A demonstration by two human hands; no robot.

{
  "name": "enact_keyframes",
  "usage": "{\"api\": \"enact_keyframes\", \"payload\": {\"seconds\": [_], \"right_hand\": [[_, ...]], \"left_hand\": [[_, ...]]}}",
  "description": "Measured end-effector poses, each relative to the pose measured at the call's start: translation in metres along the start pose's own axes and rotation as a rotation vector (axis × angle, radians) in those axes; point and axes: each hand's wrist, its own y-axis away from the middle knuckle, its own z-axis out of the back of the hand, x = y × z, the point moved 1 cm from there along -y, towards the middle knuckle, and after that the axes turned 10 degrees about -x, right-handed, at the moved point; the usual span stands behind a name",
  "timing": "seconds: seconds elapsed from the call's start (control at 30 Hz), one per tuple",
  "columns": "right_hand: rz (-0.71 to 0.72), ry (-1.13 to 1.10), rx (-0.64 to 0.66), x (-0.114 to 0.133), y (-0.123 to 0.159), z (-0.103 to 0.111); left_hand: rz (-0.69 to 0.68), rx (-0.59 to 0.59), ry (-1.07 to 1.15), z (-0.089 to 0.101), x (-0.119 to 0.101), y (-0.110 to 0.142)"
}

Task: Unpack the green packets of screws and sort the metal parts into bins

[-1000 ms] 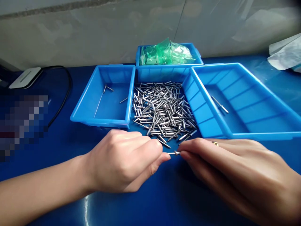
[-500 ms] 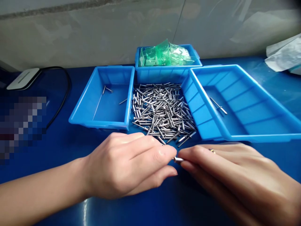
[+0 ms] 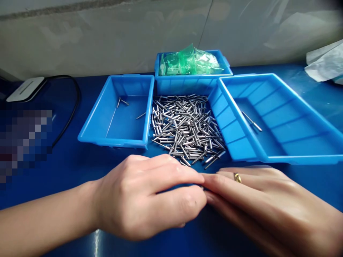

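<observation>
My left hand and my right hand meet fingertip to fingertip in front of a pile of metal fasteners. The pile mixes blind rivets and threaded screws. Both hands are closed in a pinch on one small metal fastener, now almost wholly hidden between the fingertips, so its kind cannot be told. On my right hand is a gold-coloured ring.
A left blue bin holds a few screws. The right blue bin contains a rivet. Behind the pile, a third blue bin holds green plastic packaging. A white device with a black cable lies far left.
My left thumb and fingers have shifted over the small metal fastener, hiding its shiny part that showed before. My right hand has turned slightly, bringing its ring into fuller view.
</observation>
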Motion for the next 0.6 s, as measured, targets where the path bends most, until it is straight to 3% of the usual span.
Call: {"api": "enact_keyframes", "payload": {"seconds": [0.13, 0.4, 0.6], "right_hand": [[-0.022, 0.090, -0.026, 0.004, 0.004, -0.002], [-0.034, 0.065, 0.027, 0.002, 0.014, 0.002], [-0.003, 0.106, -0.082, -0.001, 0.011, 0.002]], "left_hand": [[-0.006, -0.090, -0.029, -0.008, 0.003, 0.002], [-0.004, -0.033, -0.076, -0.009, 0.008, -0.001], [-0.021, -0.026, -0.121, -0.011, 0.004, -0.002]]}}
